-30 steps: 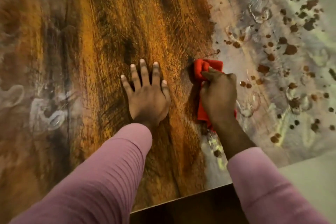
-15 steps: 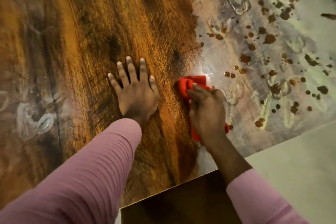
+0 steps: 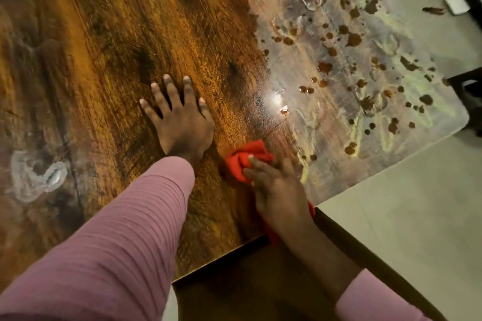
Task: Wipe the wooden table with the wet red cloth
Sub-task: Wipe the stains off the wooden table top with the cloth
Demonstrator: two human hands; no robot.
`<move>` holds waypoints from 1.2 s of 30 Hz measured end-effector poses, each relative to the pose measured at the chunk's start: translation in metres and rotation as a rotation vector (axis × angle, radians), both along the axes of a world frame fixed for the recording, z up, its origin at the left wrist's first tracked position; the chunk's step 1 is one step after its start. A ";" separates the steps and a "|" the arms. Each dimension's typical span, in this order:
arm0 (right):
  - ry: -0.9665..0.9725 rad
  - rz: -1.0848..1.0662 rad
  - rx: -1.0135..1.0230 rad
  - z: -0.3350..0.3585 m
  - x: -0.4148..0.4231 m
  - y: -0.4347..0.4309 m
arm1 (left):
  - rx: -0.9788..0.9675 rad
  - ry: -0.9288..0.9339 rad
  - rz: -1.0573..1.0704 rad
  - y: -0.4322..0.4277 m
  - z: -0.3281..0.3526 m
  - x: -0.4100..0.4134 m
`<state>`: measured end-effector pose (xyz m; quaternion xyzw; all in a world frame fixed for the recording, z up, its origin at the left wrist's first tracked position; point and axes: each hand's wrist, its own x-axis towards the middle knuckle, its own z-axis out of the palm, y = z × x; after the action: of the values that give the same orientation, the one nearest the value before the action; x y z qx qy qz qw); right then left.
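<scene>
The left hand point(image 3: 184, 122) lies flat on the wooden table point(image 3: 104, 41), fingers straight and spread, holding nothing. At its 4 o'clock, just beside it, the right hand point(image 3: 277, 187) presses the bunched red cloth point(image 3: 243, 161) onto the wood close to the table's near edge, fingers curled over it; the hand is blurred. From the cloth's 12 to 3 o'clock the surface is dull and smeared, dotted with brown spots point(image 3: 353, 39). A whitish smear point(image 3: 34, 177) sits at the left hand's 8 o'clock.

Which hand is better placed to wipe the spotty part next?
Right hand: it holds the red cloth beside the spotted patch. The left hand lies flat on the table, holding nothing.
</scene>
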<state>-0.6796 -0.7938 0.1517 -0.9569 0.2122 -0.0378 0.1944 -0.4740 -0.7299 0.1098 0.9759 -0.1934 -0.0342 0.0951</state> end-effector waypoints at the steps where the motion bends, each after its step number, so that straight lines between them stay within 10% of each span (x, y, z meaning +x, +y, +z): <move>1: -0.009 0.101 0.001 -0.001 -0.016 0.009 | -0.004 0.002 -0.006 0.000 0.000 0.000; 9: 0.085 -0.358 -0.033 0.008 -0.045 -0.033 | -0.081 -0.060 -0.051 0.001 0.003 -0.012; 16: 0.110 0.094 0.080 0.017 -0.099 0.044 | -0.122 -0.007 -0.105 -0.015 0.016 -0.087; 23: 0.139 -0.343 0.026 0.017 -0.106 -0.020 | -0.127 0.076 -0.066 -0.032 0.012 -0.134; 29: 0.108 0.052 0.045 0.017 -0.110 0.012 | -0.090 0.031 -0.056 -0.034 0.009 -0.136; 36: 0.046 -0.486 0.036 0.011 -0.096 -0.090 | -0.044 0.016 -0.013 -0.041 0.006 -0.138</move>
<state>-0.7753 -0.8840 0.1624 -0.8748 0.4410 -0.0577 0.1920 -0.6116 -0.7708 0.1161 0.9720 -0.1996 -0.0384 0.1177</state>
